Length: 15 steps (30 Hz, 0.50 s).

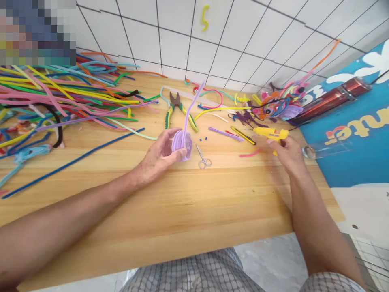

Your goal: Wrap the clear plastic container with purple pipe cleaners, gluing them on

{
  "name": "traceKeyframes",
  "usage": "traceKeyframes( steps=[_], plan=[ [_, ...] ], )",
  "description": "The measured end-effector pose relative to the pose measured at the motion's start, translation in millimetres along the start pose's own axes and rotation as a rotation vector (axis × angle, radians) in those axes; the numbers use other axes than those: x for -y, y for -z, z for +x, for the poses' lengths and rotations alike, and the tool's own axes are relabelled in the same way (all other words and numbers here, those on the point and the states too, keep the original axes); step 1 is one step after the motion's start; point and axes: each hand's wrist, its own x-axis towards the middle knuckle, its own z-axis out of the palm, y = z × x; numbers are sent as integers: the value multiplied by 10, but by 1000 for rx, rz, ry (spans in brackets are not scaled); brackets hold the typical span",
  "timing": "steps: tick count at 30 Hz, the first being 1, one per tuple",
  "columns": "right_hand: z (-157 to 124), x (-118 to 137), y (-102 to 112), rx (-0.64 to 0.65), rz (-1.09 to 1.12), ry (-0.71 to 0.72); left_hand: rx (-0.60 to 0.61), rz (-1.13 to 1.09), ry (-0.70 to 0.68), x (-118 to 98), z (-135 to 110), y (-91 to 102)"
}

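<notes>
We held the purple coil [181, 142] in our left hand [158, 156], a little above the wooden table [182, 211] and near its middle, with the fingers curled behind it and the thumb pressed on its front edge. Our right hand [288, 154] was well apart, at the right side of the table, closed around the handle of the yellow glue gun [270, 133]. The hand was somewhat blurred, so we could not tell whether a finger lay on the trigger. As we judged it, the step in hand was bringing the glue to the wound piece. The nozzle pointed toward the left but was not yet near the coil. A next move would call for bringing the two hands together and keeping the coil steady, with the thumb away from the place where hot glue would land. The coil looked like a fuzzy lilac stem wound round many times into a small, flat, roundish shape. It seemed to be wound around something clear, but we could not tell this for sure. One free tail [191, 107] of it rose straight up and leaned back over the pliers [176, 107]. Small scissors [203, 159] lay just beside the coil on the right. A big heap of coloured stems [60, 93] covered the left part of the table.
</notes>
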Motion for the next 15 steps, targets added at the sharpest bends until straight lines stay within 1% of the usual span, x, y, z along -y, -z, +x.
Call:
traceKeyframes(
  steps=[3,4,5,6,8,10,11,13,15],
  plan=[
    [-45,92,61,-92,162,27,5,19,-8,-9,-2,5],
    [-87,143,87,-83,229,48,3,28,-7,-16,-3,7],
    [-138,203,114,-44,313,77,-1,36,-5,-24,-3,9],
    [-196,271,140,29,375,96,-8,40,-2,-33,-4,10],
    [-314,424,178,242,398,83,-23,38,-3,-57,-4,10],
    [-412,585,190,490,306,64,-18,33,1,-85,-3,5],
    [-445,660,188,593,264,59,-12,33,6,-99,-2,3],
    [-473,785,172,723,230,33,-6,31,14,-125,0,-3],
    [-448,857,150,752,218,1,-8,27,23,-146,-1,-8]
  ],
)
